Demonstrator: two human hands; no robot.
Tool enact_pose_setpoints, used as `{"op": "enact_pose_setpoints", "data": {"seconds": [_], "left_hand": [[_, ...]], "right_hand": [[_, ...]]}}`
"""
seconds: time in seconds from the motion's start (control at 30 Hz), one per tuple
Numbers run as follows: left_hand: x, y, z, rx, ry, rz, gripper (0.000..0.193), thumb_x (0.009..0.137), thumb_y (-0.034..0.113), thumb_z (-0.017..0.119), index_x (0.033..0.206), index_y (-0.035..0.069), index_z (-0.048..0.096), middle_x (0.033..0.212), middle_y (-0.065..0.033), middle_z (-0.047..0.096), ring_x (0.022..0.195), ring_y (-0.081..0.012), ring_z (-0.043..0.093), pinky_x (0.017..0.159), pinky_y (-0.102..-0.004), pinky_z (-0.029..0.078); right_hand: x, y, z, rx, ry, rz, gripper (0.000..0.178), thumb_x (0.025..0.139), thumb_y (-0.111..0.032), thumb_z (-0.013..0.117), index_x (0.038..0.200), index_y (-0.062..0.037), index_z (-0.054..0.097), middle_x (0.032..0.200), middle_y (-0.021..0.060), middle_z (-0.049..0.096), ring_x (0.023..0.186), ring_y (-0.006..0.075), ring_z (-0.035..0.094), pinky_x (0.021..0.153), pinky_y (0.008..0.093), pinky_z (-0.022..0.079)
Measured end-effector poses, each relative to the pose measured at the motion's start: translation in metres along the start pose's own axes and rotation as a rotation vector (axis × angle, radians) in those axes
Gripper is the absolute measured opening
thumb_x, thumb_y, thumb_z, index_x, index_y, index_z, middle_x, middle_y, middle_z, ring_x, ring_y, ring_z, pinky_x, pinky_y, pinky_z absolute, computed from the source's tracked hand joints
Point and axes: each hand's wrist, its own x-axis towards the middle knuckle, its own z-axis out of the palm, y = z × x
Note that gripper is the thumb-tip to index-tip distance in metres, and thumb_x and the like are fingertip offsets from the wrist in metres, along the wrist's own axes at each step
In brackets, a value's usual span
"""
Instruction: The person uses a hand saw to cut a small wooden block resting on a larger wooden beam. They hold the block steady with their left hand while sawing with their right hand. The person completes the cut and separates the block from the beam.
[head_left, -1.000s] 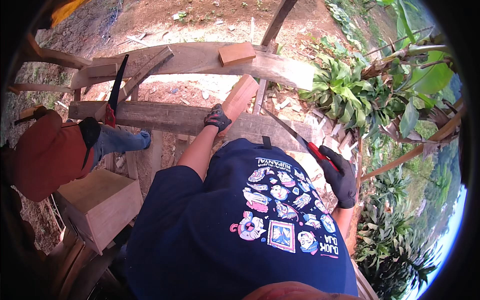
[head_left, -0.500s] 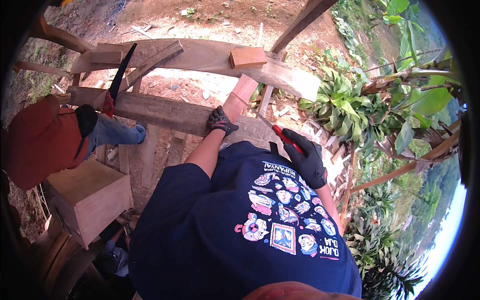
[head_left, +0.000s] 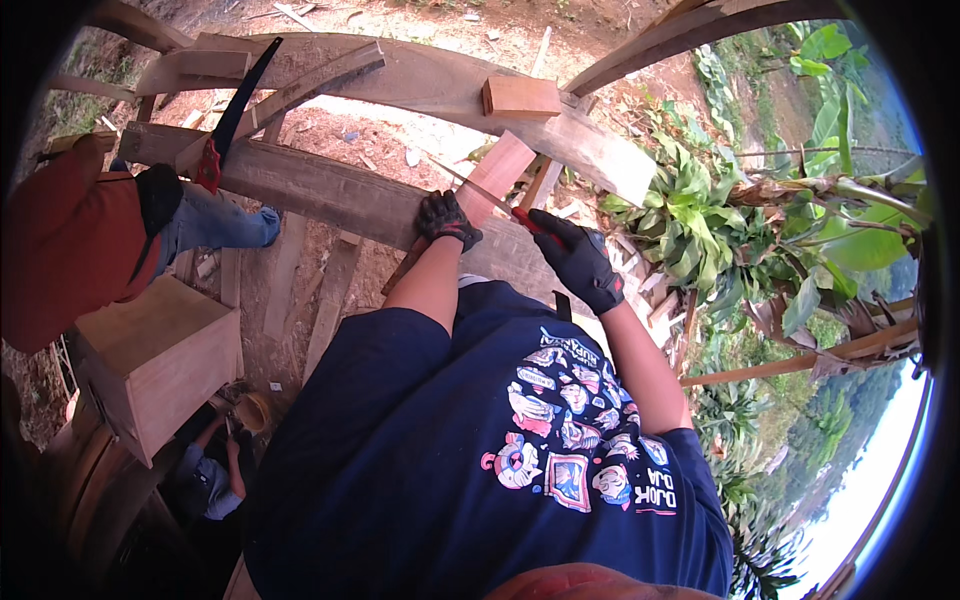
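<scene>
My left hand (head_left: 447,221), in a black glove, grips the near part of a short reddish wooden board (head_left: 497,168) and holds it down on the dark plank. In my right hand (head_left: 577,262), also gloved, is the red handle of a handsaw (head_left: 482,191). Its thin blade lies aslant across the board, just beyond my left fingers, and the tip sticks out past the board's left edge. Whether the teeth have cut into the wood is too small to tell.
Two long planks, a near one (head_left: 320,190) and a far one (head_left: 400,80), run across. On the far one lies a wooden block (head_left: 521,97). A person in red (head_left: 85,230) stands at left by another saw (head_left: 243,105) and a wooden box (head_left: 160,365). Another person (head_left: 205,480) is below.
My right hand has pushed the saw forward and left, so more blade shows past the board. My left hand keeps its grip on the board. The whole view has shifted a little.
</scene>
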Motion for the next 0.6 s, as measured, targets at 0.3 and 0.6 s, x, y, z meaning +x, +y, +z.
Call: {"op": "enact_pose_setpoints", "data": {"seconds": [0.3, 0.6], "left_hand": [[0.004, 0.005, 0.008, -0.056, 0.096, -0.057, 0.121, 0.074, 0.047, 0.088, 0.171, 0.020, 0.020, 0.177, -0.0145, 0.019, 0.165, -0.0427, 0.020, 0.130, -0.0606, 0.028], [0.013, -0.012, 0.033, -0.066, 0.174, -0.020, 0.124, 0.071, 0.049, 0.091, 0.169, 0.020, 0.021, 0.176, -0.0151, 0.020, 0.164, -0.0424, 0.018, 0.127, -0.0678, 0.027]], "right_hand": [[-0.096, 0.018, -0.059, 0.079, 0.057, 0.019, 0.040, 0.104, -0.021, 0.069, 0.144, -0.0144, 0.073, 0.118, 0.0173, 0.082, 0.105, 0.0302, 0.081, 0.091, 0.0417, 0.061], [-0.092, 0.038, -0.073, 0.075, 0.138, 0.071, 0.036, 0.102, -0.017, 0.073, 0.138, -0.0119, 0.077, 0.124, 0.0165, 0.081, 0.109, 0.0272, 0.081, 0.096, 0.0371, 0.061]]}}
